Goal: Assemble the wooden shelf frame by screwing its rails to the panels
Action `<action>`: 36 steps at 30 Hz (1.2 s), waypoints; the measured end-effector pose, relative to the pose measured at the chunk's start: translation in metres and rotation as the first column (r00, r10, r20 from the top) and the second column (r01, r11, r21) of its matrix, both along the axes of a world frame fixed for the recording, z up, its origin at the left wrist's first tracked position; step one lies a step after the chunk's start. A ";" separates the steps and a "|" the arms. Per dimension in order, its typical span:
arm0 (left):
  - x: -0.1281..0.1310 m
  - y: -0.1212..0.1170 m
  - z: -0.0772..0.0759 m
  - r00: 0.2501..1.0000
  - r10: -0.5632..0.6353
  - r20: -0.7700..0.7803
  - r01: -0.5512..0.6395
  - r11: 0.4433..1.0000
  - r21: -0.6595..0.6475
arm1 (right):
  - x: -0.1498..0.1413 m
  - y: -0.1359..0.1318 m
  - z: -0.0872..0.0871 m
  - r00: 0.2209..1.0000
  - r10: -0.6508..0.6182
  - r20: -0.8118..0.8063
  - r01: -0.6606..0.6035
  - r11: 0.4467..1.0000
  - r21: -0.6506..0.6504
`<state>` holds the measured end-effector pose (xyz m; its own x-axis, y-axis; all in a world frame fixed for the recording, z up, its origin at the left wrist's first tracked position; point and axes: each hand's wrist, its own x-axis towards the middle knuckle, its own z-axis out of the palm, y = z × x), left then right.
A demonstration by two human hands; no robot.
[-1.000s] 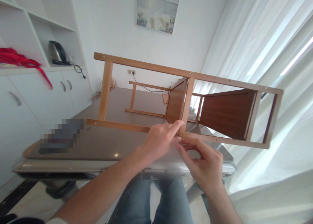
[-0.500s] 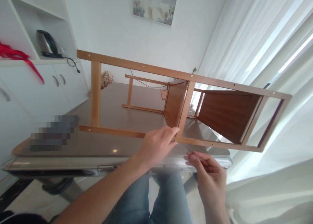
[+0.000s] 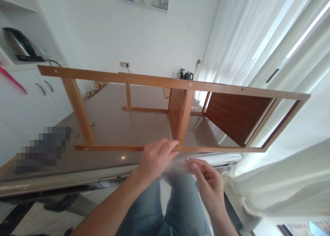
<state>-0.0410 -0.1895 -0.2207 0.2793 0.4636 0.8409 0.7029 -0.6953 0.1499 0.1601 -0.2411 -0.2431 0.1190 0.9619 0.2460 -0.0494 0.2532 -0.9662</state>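
A wooden shelf frame (image 3: 152, 80) lies on its side on the table, with two side ladders joined by wooden panels. My left hand (image 3: 158, 157) is closed around its lower front rail, where the middle crossbar (image 3: 186, 117) meets it. A screw head (image 3: 177, 150) shows close to my fingertips. Just right of this joint, my right hand (image 3: 207, 176) pinches a thin metal rod (image 3: 184, 158) that looks like a hex key. Its tip points toward the joint, but blur hides whether it touches the screw.
The frame stands on a brown-topped table (image 3: 110, 126) with a shiny front edge. A blurred-out dark object (image 3: 43, 148) lies at the table's left. White cabinets with a kettle (image 3: 20, 45) are at left, and white curtains (image 3: 270, 174) hang at right.
The view has shifted and the frame appears tilted differently. My right hand has moved left, bringing the hex key closer to the joint. My left hand keeps its grip on the rail.
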 end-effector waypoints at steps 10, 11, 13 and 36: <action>-0.022 0.004 -0.031 0.995 -0.075 -0.068 0.063 0.982 -0.176 | 0.001 -0.002 -0.012 0.996 -0.068 0.059 0.067 0.997 0.024; -0.025 0.005 -0.033 0.994 -0.089 -0.060 0.075 0.976 -0.204 | 0.001 0.000 -0.012 0.994 -0.076 0.075 0.074 0.997 0.034; -0.030 0.005 -0.037 0.995 -0.096 -0.031 0.084 0.961 -0.262 | 0.001 0.004 -0.011 0.990 -0.093 0.106 0.087 0.995 0.056; -0.076 0.007 -0.024 0.970 0.020 0.243 0.111 0.852 -0.512 | -0.003 0.052 -0.027 0.859 -0.466 0.211 0.436 0.883 0.176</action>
